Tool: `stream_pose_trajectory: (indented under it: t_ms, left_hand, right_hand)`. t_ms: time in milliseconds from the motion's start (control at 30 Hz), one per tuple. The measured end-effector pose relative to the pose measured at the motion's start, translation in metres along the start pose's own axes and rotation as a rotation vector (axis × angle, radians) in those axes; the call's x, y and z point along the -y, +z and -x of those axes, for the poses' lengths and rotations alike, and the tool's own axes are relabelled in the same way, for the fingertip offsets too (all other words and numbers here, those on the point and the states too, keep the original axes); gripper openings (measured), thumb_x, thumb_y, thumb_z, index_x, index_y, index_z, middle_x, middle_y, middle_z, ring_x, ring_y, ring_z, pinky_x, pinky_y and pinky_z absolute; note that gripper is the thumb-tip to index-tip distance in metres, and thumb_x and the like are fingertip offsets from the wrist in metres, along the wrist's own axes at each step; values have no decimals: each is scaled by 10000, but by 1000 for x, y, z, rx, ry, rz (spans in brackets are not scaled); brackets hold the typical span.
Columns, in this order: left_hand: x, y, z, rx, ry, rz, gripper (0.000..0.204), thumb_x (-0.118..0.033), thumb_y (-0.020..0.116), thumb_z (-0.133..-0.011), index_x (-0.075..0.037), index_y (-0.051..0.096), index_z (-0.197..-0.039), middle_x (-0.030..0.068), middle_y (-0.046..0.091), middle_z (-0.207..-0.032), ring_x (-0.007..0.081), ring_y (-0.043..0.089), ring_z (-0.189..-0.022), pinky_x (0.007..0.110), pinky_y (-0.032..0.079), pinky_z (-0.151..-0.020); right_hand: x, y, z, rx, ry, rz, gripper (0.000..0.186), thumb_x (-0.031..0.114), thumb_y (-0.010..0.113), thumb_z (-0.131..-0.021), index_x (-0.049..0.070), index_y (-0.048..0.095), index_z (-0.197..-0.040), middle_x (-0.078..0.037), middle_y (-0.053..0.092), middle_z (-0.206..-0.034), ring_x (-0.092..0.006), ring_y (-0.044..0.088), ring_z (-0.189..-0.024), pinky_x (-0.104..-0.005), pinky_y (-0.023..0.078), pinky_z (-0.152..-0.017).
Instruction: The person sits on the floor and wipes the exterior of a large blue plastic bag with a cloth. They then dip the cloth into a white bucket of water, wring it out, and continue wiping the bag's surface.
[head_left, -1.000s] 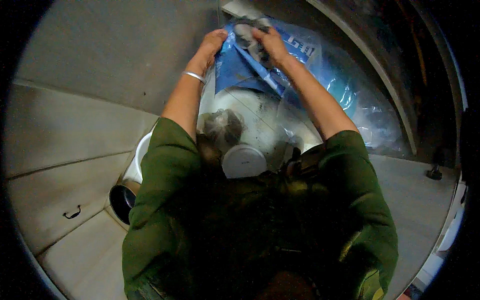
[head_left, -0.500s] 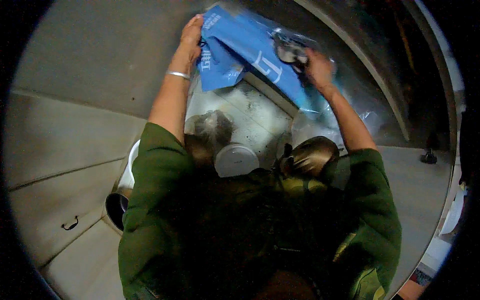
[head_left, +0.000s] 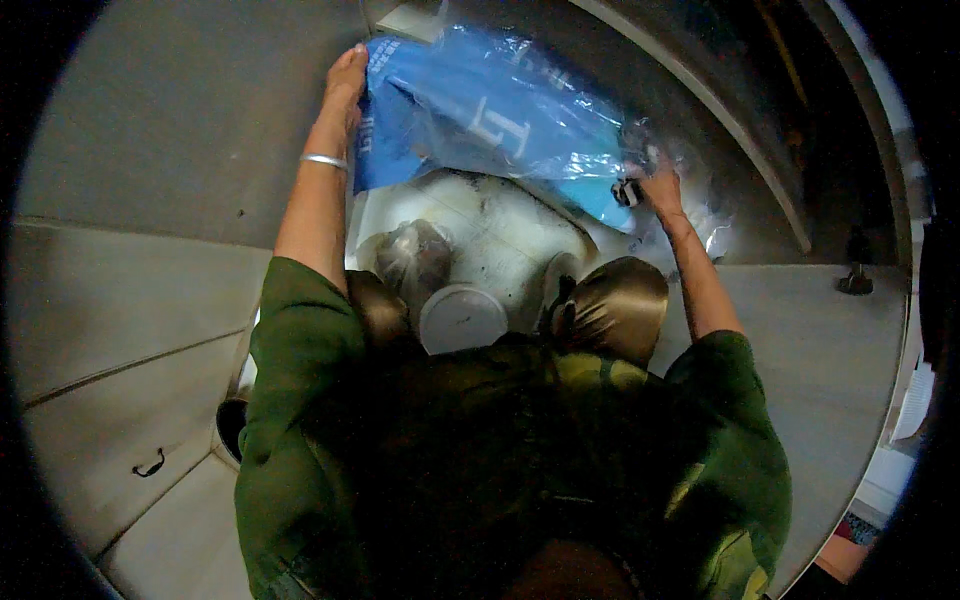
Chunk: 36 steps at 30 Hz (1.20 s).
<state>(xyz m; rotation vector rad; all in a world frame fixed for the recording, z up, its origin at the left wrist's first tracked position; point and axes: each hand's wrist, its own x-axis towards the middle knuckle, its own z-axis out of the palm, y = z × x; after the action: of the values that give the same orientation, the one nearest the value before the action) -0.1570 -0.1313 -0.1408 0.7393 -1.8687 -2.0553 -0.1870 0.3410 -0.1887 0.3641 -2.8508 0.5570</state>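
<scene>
Two bare hands stretch a blue bag [head_left: 395, 120] across the far side of the floor [head_left: 510, 235]. The left hand [head_left: 345, 82] pinches the bag's left edge, close beside the grey wall [head_left: 190, 110], its wrist ringed by a bangle [head_left: 324, 160]. The right hand [head_left: 660, 187], well apart at the bag's other end, has its fingers curled on a dark-and-white cloth [head_left: 627, 191]; whether it also grips the bag, I cannot tell. Clear plastic [head_left: 585, 150] lies over the bag's right part and bunches around the right hand, blurring what is there. Nearer, between the forearms, a clear bag [head_left: 412, 250] of something brownish sits on the dark-specked floor, with a white disc [head_left: 463, 318] just beside it, its near edge cut off by the person's shirt [head_left: 300, 370]. The knees [head_left: 622, 303], in shiny brown cloth, close in on either side of these. At the left, the sleeve hides most of a dark pot [head_left: 231, 425]; farther out is a black handle [head_left: 149, 464]. A black knob [head_left: 856, 281] stands at the right.
</scene>
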Motion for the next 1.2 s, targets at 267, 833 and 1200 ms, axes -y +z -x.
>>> stream_pose_trajectory:
  t_ms: [267, 833, 1200]
  left_hand:
    - [-10, -3, 15, 71, 83, -15, 328, -302, 485, -832, -31, 543, -1006, 47, 571, -931, 140, 510, -833, 262, 396, -751]
    - [21, -21, -22, 9, 260, -379, 524, -294, 619, -729, -8, 448, -1133, 127, 545, -1023, 229, 524, -900, 319, 414, -782]
    - [17, 15, -1, 14, 334, -784, 1020, -574, 653, -540, -66, 197, -1297, 246, 337, -1231, 343, 354, -1138, 382, 328, -910]
  right_hand:
    - [1, 5, 17, 2, 73, -72, 505, 176, 653, -657, 39, 441, -1094, -127, 584, -889, -257, 564, -787, -327, 427, -677]
    - [-42, 14, -40, 97, 101, -52, 490, 288, 627, -660, 64, 500, -1076, -159, 548, -1021, -284, 534, -915, -338, 411, -783]
    - [-21, 2, -40, 71, 135, -52, 424, 308, 637, -651, 19, 553, -949, -191, 562, -953, -327, 537, -877, -372, 435, -733]
